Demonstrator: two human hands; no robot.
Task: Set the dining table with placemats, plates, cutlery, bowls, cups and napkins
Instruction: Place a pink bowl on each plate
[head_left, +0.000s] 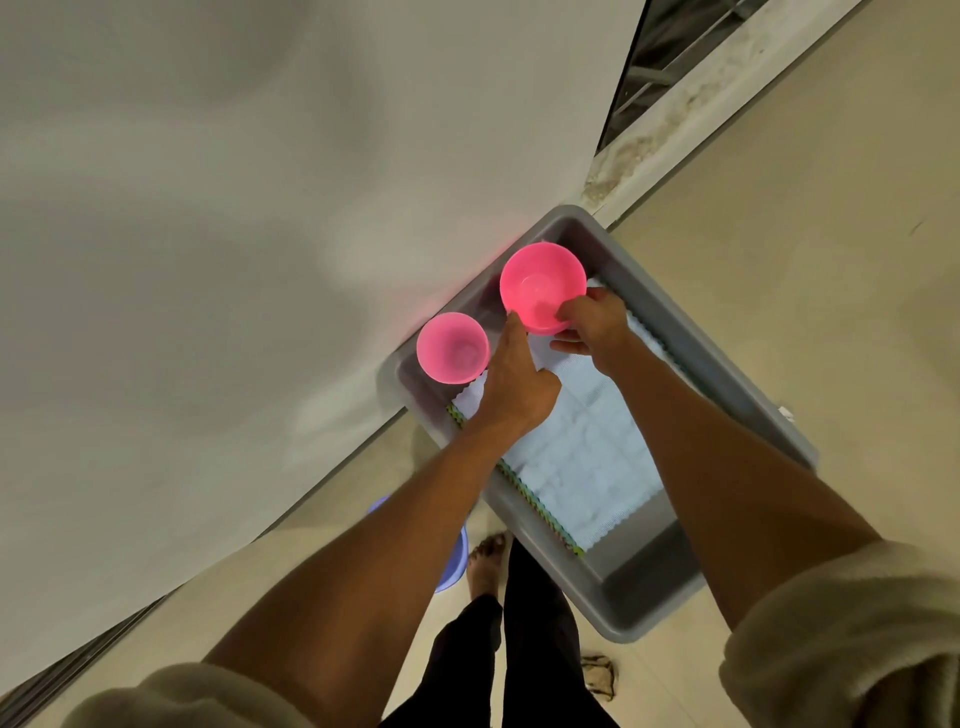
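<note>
Head view: both my hands at the grey plastic bin (701, 332).
Right hand (592, 325) fingers clamp the larger pink plastic bowl (540, 286); left hand (514, 384) curled, forefinger touching its rim.

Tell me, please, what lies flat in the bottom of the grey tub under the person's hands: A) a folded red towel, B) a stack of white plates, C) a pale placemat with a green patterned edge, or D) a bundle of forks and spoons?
C: the grey tub holds a flat pale placemat with a scalloped border and a green patterned edge; no plates, cutlery or towel show in it.
</note>
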